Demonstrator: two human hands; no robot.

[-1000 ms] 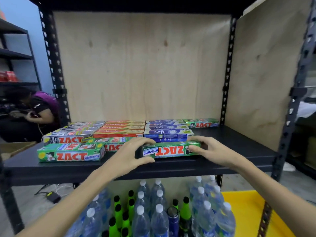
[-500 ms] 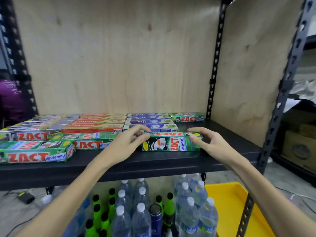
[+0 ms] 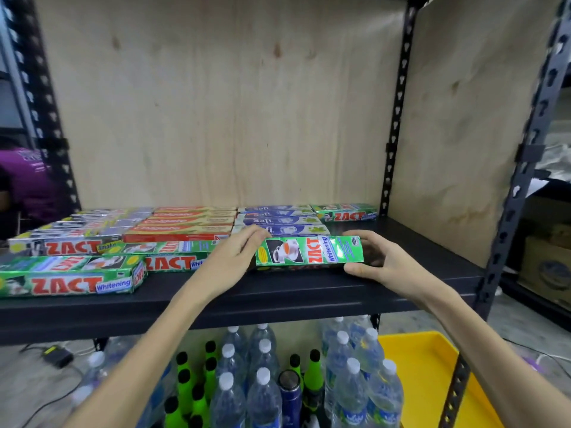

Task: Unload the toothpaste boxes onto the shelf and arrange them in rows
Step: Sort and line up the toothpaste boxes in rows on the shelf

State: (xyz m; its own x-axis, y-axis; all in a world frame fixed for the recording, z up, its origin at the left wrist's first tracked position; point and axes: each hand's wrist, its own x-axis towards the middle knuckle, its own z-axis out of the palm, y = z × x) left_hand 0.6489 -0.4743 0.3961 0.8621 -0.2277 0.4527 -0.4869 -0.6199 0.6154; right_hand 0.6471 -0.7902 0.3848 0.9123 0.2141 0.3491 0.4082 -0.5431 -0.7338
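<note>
Box in hand: a long green cardboard Zact toothpaste box (image 3: 309, 252), glossy, sits near the front of the black metal shelf (image 3: 278, 301), right of centre, tilted up on its front edge so its printed face turns toward the camera.
Why held so: one hand at each short end lets the person turn the box and square it; this looks like the step of setting it in line with the rows behind it.
Look of the box: red "ZACT" lettering, a blue "Whitening" tag, a picture of a cup, a yellow mark at its left end; the sheen catches the light.
Left hand (image 3: 230, 261): narrowly closed on the box's left end, fingers over the top edge.
Right hand (image 3: 378, 264): cupped around the right end, fingers above, thumb below, holding the box.
Row behind: blue-and-white Safi toothpaste boxes (image 3: 275, 220) lie flat just behind it, with red Colgate toothpaste boxes (image 3: 185, 223) to their left.
Other Zact boxes: a lone green Zact box at the back right (image 3: 344, 213); further green and silver Zact boxes at the left (image 3: 68, 276), some skewed, so the rows look unfinished.
Backing: pale plywood panels (image 3: 231, 103) close the back and right side.
Below: clear water bottles with white caps (image 3: 262, 387) and a yellow plastic tray (image 3: 426, 366).
</note>
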